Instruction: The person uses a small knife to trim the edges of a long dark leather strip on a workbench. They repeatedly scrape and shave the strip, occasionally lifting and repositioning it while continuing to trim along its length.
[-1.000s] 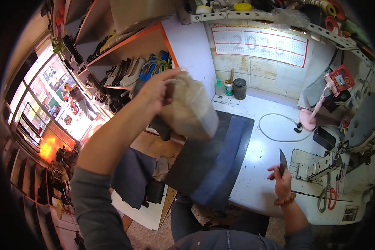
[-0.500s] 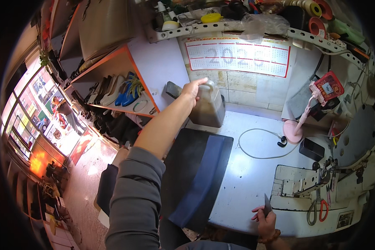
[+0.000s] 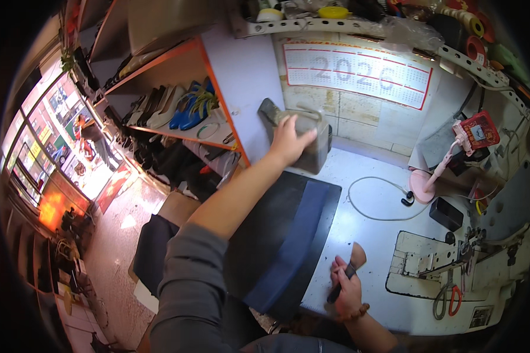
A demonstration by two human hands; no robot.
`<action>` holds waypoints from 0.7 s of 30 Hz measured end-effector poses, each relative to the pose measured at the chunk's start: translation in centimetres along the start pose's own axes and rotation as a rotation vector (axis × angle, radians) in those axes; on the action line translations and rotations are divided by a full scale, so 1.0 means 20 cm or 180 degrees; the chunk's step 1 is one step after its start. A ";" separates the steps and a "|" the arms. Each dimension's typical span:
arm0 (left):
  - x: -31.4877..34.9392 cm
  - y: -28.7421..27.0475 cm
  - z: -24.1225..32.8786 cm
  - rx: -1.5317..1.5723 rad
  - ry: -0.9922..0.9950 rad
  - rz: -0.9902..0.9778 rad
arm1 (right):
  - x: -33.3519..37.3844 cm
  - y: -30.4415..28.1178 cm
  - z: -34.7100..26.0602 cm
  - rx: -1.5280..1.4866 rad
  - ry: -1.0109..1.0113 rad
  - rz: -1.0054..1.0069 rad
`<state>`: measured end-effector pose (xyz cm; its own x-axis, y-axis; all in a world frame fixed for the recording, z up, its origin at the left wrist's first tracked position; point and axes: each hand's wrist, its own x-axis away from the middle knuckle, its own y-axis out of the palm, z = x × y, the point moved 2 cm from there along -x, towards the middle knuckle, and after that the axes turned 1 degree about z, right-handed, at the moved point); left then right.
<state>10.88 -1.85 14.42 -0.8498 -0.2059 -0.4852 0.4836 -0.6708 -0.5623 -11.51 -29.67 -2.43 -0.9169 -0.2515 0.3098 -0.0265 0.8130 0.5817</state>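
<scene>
My left hand (image 3: 290,141) is stretched out in front of a translucent plastic jug (image 3: 317,152) with brownish contents, its fingers and thumb apart. Just beyond the fingertips, a dark oblong block (image 3: 269,109) leans by the wall beside the jug; whether the fingers touch it I cannot tell. My right hand (image 3: 348,289) is closed around the dark handle of a knife (image 3: 358,256), whose short, wide blade points up and away from me over the white table. Between my arms lie a black mat (image 3: 265,223) and, on it, a dark blue strip (image 3: 297,241).
On the white table (image 3: 335,229) are a looped cable (image 3: 359,183), a pink stand (image 3: 423,185), a black box (image 3: 446,213) and scissors (image 3: 447,297) beside a sewing machine (image 3: 418,265). Shoe shelves (image 3: 209,138) stand left. A perforated metal rail (image 3: 330,25) runs above a wall calendar (image 3: 359,73).
My left hand has let go of the jug's top and come down in front of it, fingers spreading. My right hand has risen with the knife, and its blade has turned. The view has shifted.
</scene>
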 end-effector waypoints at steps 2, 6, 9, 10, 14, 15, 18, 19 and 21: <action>0.41 -0.19 -0.06 -0.0753 0.0858 0.0471 | -0.05 0.07 0.06 -0.0020 0.0037 -0.0046; 1.28 -0.60 -0.30 -0.1878 -0.0461 0.0151 | -0.10 0.18 0.15 0.0215 -0.0481 -0.0096; 1.67 -0.63 -0.39 -0.1317 -0.1203 0.0272 | -0.11 0.20 0.17 -0.0021 -0.0302 -0.0029; 1.74 -0.61 -0.39 -0.0877 -0.1222 0.0409 | -0.11 0.20 0.18 0.0004 -0.0255 0.0073; 1.66 -0.56 -0.36 -0.0589 -0.0696 0.0819 | -0.15 0.20 0.16 0.0199 -0.0358 0.0037; 1.62 -0.53 -0.32 -0.0636 -0.0476 0.1025 | -0.16 0.20 0.15 0.0390 -0.0439 -0.0069; 1.63 -0.40 -0.20 -0.1739 -0.0721 0.0235 | -0.18 0.18 0.11 0.0709 -0.0395 -0.0235; 1.68 -0.39 -0.18 -0.1334 -0.0965 -0.0077 | -0.19 0.17 0.12 0.0476 -0.0128 -0.0031; 1.76 -0.41 -0.13 -0.1406 -0.0539 0.0111 | -0.20 0.16 0.11 0.0373 0.0037 -0.0141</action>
<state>-22.48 -1.78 0.18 -0.8359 -0.3609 -0.4135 0.5242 -0.3016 -0.7964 -8.71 -24.87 -3.48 -0.9092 -0.2941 0.2949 -0.1138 0.8566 0.5033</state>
